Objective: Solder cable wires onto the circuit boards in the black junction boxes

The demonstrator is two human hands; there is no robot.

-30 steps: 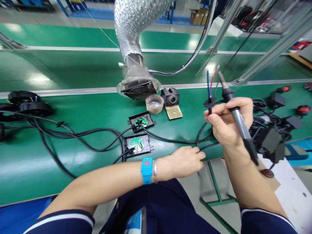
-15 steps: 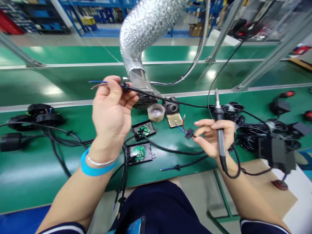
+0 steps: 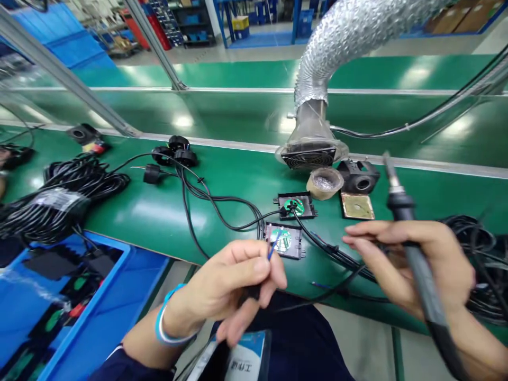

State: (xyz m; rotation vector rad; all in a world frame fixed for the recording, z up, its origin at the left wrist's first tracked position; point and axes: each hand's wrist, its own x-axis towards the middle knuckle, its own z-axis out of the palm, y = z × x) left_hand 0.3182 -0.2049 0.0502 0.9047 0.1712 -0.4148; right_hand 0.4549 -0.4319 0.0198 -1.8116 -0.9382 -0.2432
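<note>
My left hand (image 3: 242, 280) is closed around the end of a black cable, low over the table's front edge. A thin blue wire (image 3: 274, 244) sticks up between its thumb and fingers. Something black and blurred shows below the fingers. My right hand (image 3: 440, 259) grips a soldering iron (image 3: 428, 296), tip up, its thumb and forefinger close together over several cables. Between the hands and farther back lie two black housings, the nearer one (image 3: 296, 248) and the farther one (image 3: 307, 212), each with a round green circuit board. A cable runs to the farther board.
A fume hose (image 3: 317, 69) ends in a hood (image 3: 309, 151) above the table. Near it stand a round tub (image 3: 324, 182) with silvery contents and an iron stand (image 3: 359, 177) with a sponge tray (image 3: 357, 205). Cable coils (image 3: 63, 196) and a blue bin (image 3: 107, 291) are at left.
The view has turned left. My left hand has come down with its cable from above the table. A small black piece with wires no longer shows at my right fingertips; the iron stays in that hand.
</note>
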